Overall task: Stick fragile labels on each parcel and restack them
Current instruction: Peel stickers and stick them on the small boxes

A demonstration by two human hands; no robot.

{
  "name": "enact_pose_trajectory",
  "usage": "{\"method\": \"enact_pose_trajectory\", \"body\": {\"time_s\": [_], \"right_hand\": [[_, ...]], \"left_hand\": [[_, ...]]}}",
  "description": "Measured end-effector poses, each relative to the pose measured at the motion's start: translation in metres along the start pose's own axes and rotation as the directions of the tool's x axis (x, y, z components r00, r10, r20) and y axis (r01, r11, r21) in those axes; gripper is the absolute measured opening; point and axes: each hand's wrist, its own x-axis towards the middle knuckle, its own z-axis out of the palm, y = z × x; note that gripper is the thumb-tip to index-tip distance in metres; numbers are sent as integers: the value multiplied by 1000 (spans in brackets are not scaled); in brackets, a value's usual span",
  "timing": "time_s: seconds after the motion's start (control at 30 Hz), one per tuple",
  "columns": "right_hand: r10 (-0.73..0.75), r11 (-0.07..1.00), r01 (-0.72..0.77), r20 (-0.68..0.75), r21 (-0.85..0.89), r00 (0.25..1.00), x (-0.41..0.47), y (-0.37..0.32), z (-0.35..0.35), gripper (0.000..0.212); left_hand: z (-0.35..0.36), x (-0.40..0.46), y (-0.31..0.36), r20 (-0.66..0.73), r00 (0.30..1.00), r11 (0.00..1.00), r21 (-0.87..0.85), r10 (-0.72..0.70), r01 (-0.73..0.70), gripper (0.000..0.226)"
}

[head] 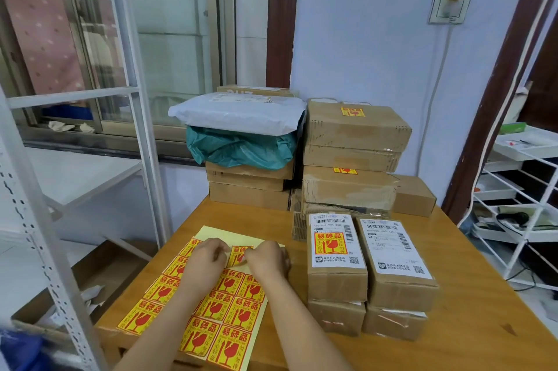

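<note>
A yellow backing sheet [232, 236] of red-and-yellow fragile labels lies on the wooden table [471, 304] at the front left. My left hand [208, 259] rests on the sheet, fingers curled at one label [240, 253]. My right hand [267, 257] pinches that label's right edge, and its corner looks lifted. Two small cardboard parcels stand just right of the sheet: the left one [336, 262] carries a fragile label, the right one [398, 265] shows only its white shipping label. Each sits on another small box.
Behind stand a tall stack of cardboard boxes [353, 159] with fragile labels, and a stack topped by a white mailer bag [238, 114] and a green bag [241, 147]. White metal shelving [142, 117] flanks the left, a white wire rack [525, 213] the right.
</note>
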Motion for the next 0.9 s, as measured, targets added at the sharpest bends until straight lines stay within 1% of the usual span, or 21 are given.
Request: {"method": "enact_pose_trajectory", "body": {"time_s": [0.07,0.13,0.2,0.23,0.33,0.37,0.43,0.47,0.53,0.57,0.63,0.73,0.77,0.83,0.9], "right_hand": [[12,999,-11,-12,51,1000,-2,-1,-1,32],[-23,996,22,9,88,1000,-6,-1,-6,30],[-65,988,61,26,144,998,-11,-2,-13,37],[-95,982,89,32,167,995,-14,-2,-16,39],[-200,954,185,42,237,979,-27,-7,-26,35],[-231,944,213,44,252,972,-30,-9,-30,31],[-277,925,260,22,279,961,-32,-15,-38,18],[-295,916,281,8,288,955,-33,-18,-42,15],[-324,900,314,-18,303,946,-36,-25,-49,23],[-334,892,325,-27,313,942,-39,-27,-52,26],[-351,880,347,-46,324,935,-43,-32,-63,24],[-412,861,422,-97,286,906,-49,-35,-85,11],[-424,854,437,-110,281,899,-50,-35,-94,11],[-440,842,458,-127,285,889,-53,-32,-112,17],[-434,835,451,-128,315,892,-56,-28,-132,18]], "left_hand": [[0,0,0,7,1000,1000,16,-2,2,18],[0,0,0,12,1000,1000,19,3,-4,16],[0,0,1,10,1000,1000,10,11,-11,13],[-1,-1,2,5,1000,1000,-8,10,-10,13],[-6,-3,8,-33,999,994,-108,-27,23,18],[-9,-3,11,-47,998,991,-130,-37,30,21],[-14,-1,15,-62,997,988,-153,-36,26,24],[-17,0,19,-64,997,986,-166,-32,21,24],[-21,3,27,-84,996,974,-227,-26,7,24],[-23,3,32,-100,994,961,-277,-30,1,23],[-30,1,48,-126,990,919,-395,-56,2,23],[-38,2,78,-145,983,802,-597,-109,1,27],[-40,2,90,-135,983,764,-645,-128,11,28],[-40,4,113,-111,984,699,-715,-137,17,29],[-39,4,136,-84,991,670,-742,-105,8,32]]}}
